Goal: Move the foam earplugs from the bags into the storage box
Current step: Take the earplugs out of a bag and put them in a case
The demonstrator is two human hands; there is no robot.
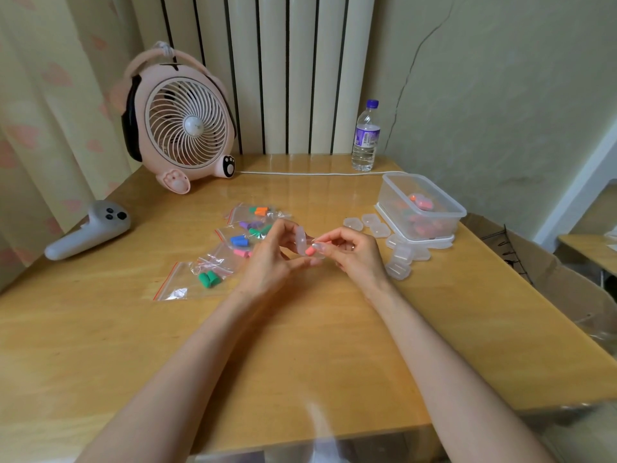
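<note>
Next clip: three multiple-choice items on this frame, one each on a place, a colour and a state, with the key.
1. On the table, the storage box stands: A) at the left edge B) near the right edge C) dead centre.
2. The earplug the right hand pinches is: A) blue B) green C) coral pink.
3. The water bottle is: A) upright, capped B) lying down C) uncapped.
Key: B, it sits far right; C, its coral tip shows beside the small clear case; A, it stands with its purple cap on.
</note>
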